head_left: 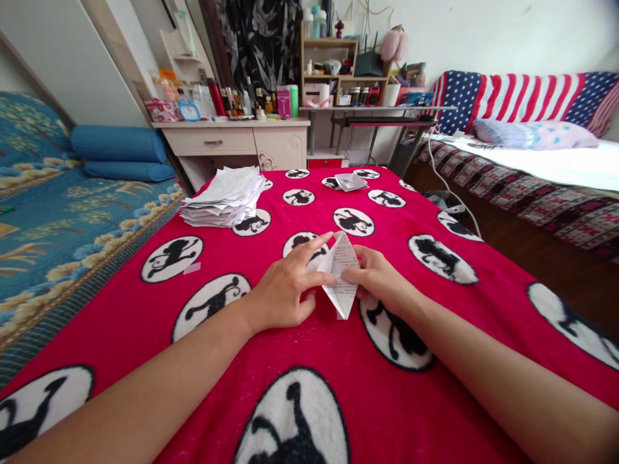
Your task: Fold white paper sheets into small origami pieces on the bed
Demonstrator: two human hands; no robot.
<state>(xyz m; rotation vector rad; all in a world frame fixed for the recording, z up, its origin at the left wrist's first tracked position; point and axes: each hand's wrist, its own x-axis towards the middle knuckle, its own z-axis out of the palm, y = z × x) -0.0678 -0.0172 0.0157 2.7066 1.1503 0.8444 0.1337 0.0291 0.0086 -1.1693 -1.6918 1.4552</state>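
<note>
A diamond-shaped folded paper with printed text stands tilted above the red blanket, between my two hands. My right hand grips its right side, thumb on the front face and the other fingers partly hidden behind. On the left side my left hand holds it too; one finger reaches up to the top corner and another digit presses on the near face. A crease runs down the paper, and its lower tip points toward me. Further off lies a folded paper piece shaped like a shallow box.
A stack of paper sheets sits at the blanket's far left. The red blanket has monkey prints in white ovals. A blue sofa is at left, a bed at right, and a cluttered dresser behind.
</note>
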